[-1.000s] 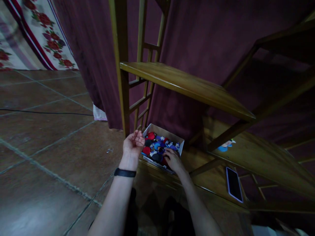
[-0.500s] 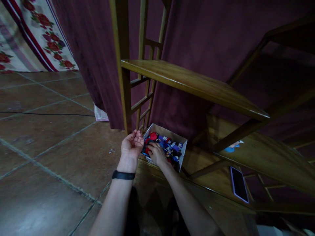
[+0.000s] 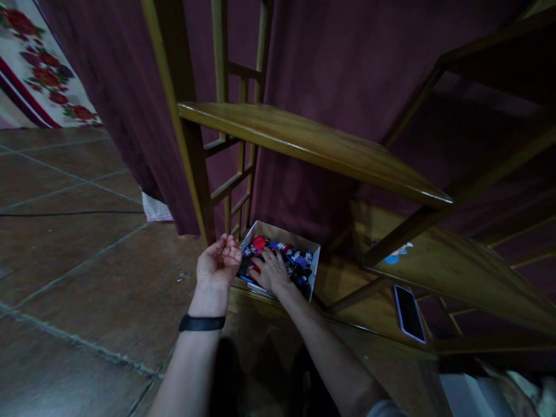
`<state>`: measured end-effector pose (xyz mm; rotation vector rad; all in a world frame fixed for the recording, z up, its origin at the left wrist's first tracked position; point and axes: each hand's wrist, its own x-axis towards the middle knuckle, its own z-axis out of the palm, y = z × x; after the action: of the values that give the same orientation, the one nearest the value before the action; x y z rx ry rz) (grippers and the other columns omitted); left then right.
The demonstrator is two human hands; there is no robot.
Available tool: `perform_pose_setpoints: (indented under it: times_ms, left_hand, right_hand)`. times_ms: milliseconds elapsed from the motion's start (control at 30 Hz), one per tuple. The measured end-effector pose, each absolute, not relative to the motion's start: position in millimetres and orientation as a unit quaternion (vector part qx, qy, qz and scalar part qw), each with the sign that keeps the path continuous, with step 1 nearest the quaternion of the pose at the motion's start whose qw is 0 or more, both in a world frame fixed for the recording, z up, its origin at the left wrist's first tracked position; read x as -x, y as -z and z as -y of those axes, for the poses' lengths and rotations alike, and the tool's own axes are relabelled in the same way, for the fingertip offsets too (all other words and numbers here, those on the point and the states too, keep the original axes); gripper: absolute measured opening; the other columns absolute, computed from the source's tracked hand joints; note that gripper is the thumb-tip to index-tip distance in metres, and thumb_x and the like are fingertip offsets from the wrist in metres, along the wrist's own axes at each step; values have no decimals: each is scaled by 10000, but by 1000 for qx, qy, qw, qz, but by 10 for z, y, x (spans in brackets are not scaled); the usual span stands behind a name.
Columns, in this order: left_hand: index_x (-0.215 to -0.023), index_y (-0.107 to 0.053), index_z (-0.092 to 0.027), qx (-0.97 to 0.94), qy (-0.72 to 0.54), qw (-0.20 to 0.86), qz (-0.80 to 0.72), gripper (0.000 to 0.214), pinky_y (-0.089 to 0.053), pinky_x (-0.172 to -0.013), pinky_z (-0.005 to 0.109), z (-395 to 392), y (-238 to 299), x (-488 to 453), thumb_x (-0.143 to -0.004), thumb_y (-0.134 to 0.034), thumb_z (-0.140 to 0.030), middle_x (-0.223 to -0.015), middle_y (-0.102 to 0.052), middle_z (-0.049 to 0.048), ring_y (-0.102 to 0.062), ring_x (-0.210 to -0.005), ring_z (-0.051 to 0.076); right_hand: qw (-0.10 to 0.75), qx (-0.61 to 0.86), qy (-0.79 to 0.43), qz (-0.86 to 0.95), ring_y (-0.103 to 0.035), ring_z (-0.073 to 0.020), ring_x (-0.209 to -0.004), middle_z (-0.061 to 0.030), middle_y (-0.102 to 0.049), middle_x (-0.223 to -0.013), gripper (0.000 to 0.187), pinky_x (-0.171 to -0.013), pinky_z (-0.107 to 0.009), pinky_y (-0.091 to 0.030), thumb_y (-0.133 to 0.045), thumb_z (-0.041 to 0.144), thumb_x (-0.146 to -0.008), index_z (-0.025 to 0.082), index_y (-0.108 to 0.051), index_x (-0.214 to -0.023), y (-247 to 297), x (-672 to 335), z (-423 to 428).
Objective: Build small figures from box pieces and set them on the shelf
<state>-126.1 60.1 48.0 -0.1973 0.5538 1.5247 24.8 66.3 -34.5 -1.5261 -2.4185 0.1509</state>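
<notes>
Box [image 3: 316,267] first: where does it sit?

On the low wooden shelf [image 3: 341,284], at its left end, close by the lattice side [image 3: 232,185] of the stand. White walls, open top.

And inside?

Small colourful pieces [image 3: 299,262] in a heap, blue, purple, black and red. One round red piece [image 3: 259,242] shows clearly near the far left corner; most of the others are too dim and small to make out.

What are the hands doing?

The right hand [image 3: 270,270] is in the box, palm down, fingers spread over the heap. Exactly which piece the fingertips touch, I can't tell.

The left one?

The left hand [image 3: 220,259] is just beside the box, on its left, palm up with the fingers loosely curled and parted. A dark band [image 3: 202,323] circles that wrist.

Anything else on the stand?

A phone [image 3: 409,314] lies flat, screen up, on the low shelf, well to the right of the box. A higher board [image 3: 304,136] crosses above the box, and a maroon curtain [image 3: 321,69] hangs behind.

And the floor?

Brown tile [image 3: 82,289] with pale joint lines, and a thin black cord [image 3: 73,213] running across it at left.
</notes>
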Motion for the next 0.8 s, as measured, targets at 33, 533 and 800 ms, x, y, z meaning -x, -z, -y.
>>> perform_pose_setpoints:
  times_ms: [33, 533, 800]
  left_hand:
    - [-803, -581, -100, 89, -680, 684, -248, 182, -488, -523, 230, -601, -483, 1261, -771, -416, -29, -684, -620, 67, -602, -590, 123]
    - [-793, -582, -104, 104, -681, 678, -258, 156, -489, -521, 216, -583, -512, 1250, -775, -443, -37, -668, -620, 58, -602, -569, 110]
    - [-800, -583, -99, 98, -689, 671, -256, 158, -497, -543, 223, -616, -479, 1233, -777, -440, -35, -670, -624, 59, -605, -582, 113]
  right_hand:
    - [150, 529, -47, 834, -291, -228, -1284, -63, -478, -1292, 349, -1077, -469, -125, -460, 435, -857, 276, -546, -1156, 318, -302, -623]
    - [168, 628, -93, 754, -227, -246, -1338, -71, -176, -1474, 447, -1035, -424, -308, -496, 208, -811, 229, -452, -1255, 410, -1173, -428]
    - [168, 637, -81, 748, -383, -281, -1228, -94, -264, -1439, 569, -1001, -452, -321, -515, 182, -795, 251, -359, -1338, 418, -887, -462]
